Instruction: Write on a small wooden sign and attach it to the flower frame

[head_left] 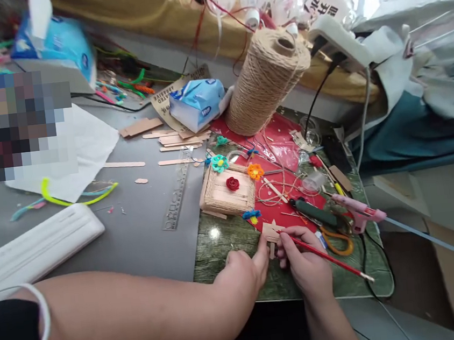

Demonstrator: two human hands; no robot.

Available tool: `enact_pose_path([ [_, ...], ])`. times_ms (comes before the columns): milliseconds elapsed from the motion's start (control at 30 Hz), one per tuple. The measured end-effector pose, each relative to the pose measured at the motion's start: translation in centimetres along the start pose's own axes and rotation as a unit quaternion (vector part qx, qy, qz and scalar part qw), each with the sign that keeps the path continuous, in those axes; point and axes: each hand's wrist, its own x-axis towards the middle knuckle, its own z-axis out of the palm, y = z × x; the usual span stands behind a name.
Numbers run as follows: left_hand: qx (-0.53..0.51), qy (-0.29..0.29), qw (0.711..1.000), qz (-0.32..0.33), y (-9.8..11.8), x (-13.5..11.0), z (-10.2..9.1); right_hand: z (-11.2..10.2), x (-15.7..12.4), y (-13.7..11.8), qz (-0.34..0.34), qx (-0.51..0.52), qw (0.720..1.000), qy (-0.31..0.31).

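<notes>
My left hand (243, 271) rests on the green mat (222, 243), its fingers curled and its thumb pressed on a small wooden stick piece (271, 234). My right hand (304, 262) grips a red pencil (333, 259) like a pen, its tip touching that wooden piece. Just beyond lies a small square frame of popsicle sticks wound with twine (226, 191), carrying a red rose, with teal, orange and blue decorations at its corners.
A big cone of jute twine (266, 79) stands behind on red paper (281, 148). A pink glue gun (357, 213), orange-handled scissors (337, 239), a clear ruler (177, 197), loose popsicle sticks (175, 140), tissue packs (198, 102) and a white case (36, 249) lie around.
</notes>
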Motion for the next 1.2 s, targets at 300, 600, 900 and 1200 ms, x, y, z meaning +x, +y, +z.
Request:
enact_pose_path([
  [300,0.012,-0.006,1.000,0.012,-0.3,0.2,-0.3,1.3,0.1,0.9,-0.020,0.033,0.999,0.001],
  [600,-0.019,0.005,1.000,-0.001,0.1,0.3,0.2,1.4,-0.1,0.6,-0.045,0.029,0.999,-0.004],
  [900,-0.017,0.045,0.999,-0.005,0.6,0.3,0.9,1.6,-0.1,0.6,-0.031,0.012,0.999,0.034],
  [1200,-0.018,0.048,0.999,0.000,0.1,0.0,0.5,1.5,0.1,0.7,-0.034,0.021,0.999,0.023],
])
